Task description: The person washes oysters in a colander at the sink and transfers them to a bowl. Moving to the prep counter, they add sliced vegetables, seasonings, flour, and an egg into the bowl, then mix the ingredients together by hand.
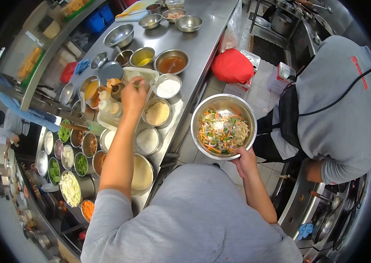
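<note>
My right hand (246, 162) grips the near rim of a steel bowl (197, 144), which holds noodles (240, 133), orange strips, green leaves and a small white heap. Out over the counter, my left hand (134, 94) is closed above a pale plastic basket (152, 75); a small bit of green shows at its fingers, but what it holds is too small to name. Squeeze bottles (110, 107) stand in the basket beside that hand. To its right are a bowl of white powder (168, 88) and a bowl of beige crumbs (157, 113).
Bowls of brown liquid (172, 65) and yellow liquid (142, 57) stand farther back on the steel counter (203, 41). Shredded cabbage (70, 189) and carrot (88, 210) sit at the lower left. A co-worker (339, 101) stands close at the right. A red bag (233, 65) is beyond the bowl.
</note>
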{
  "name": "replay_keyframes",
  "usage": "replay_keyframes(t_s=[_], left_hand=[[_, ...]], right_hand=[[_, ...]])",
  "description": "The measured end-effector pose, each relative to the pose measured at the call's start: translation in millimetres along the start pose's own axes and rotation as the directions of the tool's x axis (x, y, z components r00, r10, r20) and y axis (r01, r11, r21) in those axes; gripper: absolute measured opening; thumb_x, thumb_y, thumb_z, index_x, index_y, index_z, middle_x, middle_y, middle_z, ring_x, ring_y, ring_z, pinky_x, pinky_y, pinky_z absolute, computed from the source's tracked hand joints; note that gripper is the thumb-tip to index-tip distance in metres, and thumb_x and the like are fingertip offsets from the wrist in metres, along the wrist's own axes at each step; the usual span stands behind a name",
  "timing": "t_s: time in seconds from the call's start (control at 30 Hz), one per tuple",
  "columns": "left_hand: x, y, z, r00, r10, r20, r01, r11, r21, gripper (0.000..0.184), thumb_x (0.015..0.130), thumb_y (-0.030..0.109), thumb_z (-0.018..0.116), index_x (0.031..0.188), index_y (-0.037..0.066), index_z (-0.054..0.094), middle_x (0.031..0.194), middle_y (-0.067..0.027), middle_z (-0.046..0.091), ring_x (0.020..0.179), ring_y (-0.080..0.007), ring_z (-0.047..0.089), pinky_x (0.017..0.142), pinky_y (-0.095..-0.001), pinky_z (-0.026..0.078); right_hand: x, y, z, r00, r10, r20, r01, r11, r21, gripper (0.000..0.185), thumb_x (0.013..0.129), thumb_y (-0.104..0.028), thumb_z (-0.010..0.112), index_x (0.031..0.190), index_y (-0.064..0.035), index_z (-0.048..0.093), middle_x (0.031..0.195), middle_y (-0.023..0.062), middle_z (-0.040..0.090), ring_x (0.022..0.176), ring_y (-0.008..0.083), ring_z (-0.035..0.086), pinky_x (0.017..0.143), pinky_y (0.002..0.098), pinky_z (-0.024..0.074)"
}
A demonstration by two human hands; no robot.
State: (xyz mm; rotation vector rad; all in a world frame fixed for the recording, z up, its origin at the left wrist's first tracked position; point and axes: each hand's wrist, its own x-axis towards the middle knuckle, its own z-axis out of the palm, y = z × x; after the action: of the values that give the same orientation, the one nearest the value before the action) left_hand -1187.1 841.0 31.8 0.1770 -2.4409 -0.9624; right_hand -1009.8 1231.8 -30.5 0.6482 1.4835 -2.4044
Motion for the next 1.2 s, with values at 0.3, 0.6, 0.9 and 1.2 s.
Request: replay_keyframes(t_s=[0.3,0.6,0.9,1.2], left_hand=[[13,-29,97,0.973,-0.188,0.131,0.206,0.968,-0.142,0.020,0.092,0.021,0.064,0.101,0.006,0.074,0.091,-0.0150,0.075,0.087,-0.0332,0.072,0.080,-0.0417,0.053],[8,-45,65,0.773,-0.541,0.333,0.617,0.518,-0.592,0.014,0.096,0.016,0.062,0.098,0.004,0.068,0.081,-0.0049,0.067,0.051,-0.0066,0.042,0.046,-0.0232,0.033],[4,-7,-1,0.862,-0.461,0.210,0.474,0.588,-0.655,0.013,0.096,0.013,0.063,0.104,0.004,0.066,0.078,-0.0038,0.068,0.053,-0.0038,0.044,0.045,-0.0200,0.030],[-42,95,-36,0.856,-0.287,0.429,0.508,0.326,-0.797,0.013,0.098,0.013,0.062,0.106,0.003,0.063,0.082,-0.0055,0.067,0.061,-0.0045,0.046,0.048,-0.0186,0.029]], right_hand=[[-2,-2,17,0.998,-0.002,-0.055,0.005,0.998,0.056,0.062,0.086,0.001,0.046,0.147,-0.0039,0.035,0.127,0.0199,0.060,0.091,0.0295,0.072,0.064,0.0410,0.0650],[1,3,-15,0.994,-0.031,-0.109,0.037,0.997,0.062,0.057,0.087,0.001,0.047,0.143,-0.0009,0.037,0.122,0.0210,0.062,0.088,0.0303,0.072,0.061,0.0404,0.0647],[15,-1,-17,1.000,0.009,0.008,-0.010,1.000,0.026,0.066,0.088,-0.003,0.049,0.151,-0.0090,0.030,0.137,0.0181,0.055,0.108,0.0330,0.068,0.080,0.0494,0.0631],[16,-30,40,0.992,0.018,0.125,-0.029,0.996,0.086,0.063,0.090,0.000,0.045,0.150,-0.0023,0.030,0.135,0.0221,0.056,0.104,0.0328,0.070,0.080,0.0453,0.0647]])
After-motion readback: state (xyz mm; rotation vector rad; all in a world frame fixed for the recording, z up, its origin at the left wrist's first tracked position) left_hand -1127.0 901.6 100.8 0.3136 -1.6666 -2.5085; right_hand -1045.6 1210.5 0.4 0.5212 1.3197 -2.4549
